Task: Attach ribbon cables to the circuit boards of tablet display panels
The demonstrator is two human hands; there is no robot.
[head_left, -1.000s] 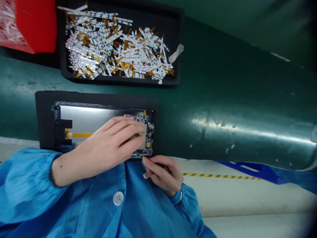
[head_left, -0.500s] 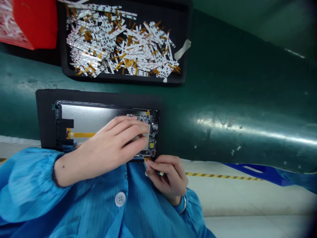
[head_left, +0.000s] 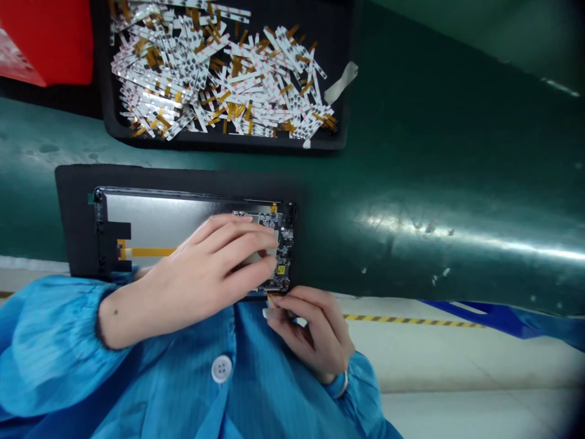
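An opened tablet point(head_left: 150, 210) lies back up, showing its silver plate, an orange ribbon cable point(head_left: 153, 252) and a circuit board point(head_left: 284, 244) at its right end. My left hand point(head_left: 210, 262) rests across it, fingers stretched out over the board and hiding part of it. At the board's near corner, my right hand point(head_left: 313, 329) has its curled fingers at a small orange flex cable point(head_left: 273, 297). The index fingertip touches this cable, while the thumb sits just below; most of the cable is covered by the fingers.
Under the tablet is a black mat point(head_left: 75, 225) on the green table point(head_left: 434, 171). Beyond it stands a black tray point(head_left: 228, 145) heaped with white-and-orange flex strips point(head_left: 256, 91). A red bin point(head_left: 68, 42) is at the far left, and a blue plastic object point(head_left: 484, 318) sits past the near edge.
My right thumb has drawn slightly away from the index fingertip. The left hand keeps its place on the tablet. The view has shifted a little.
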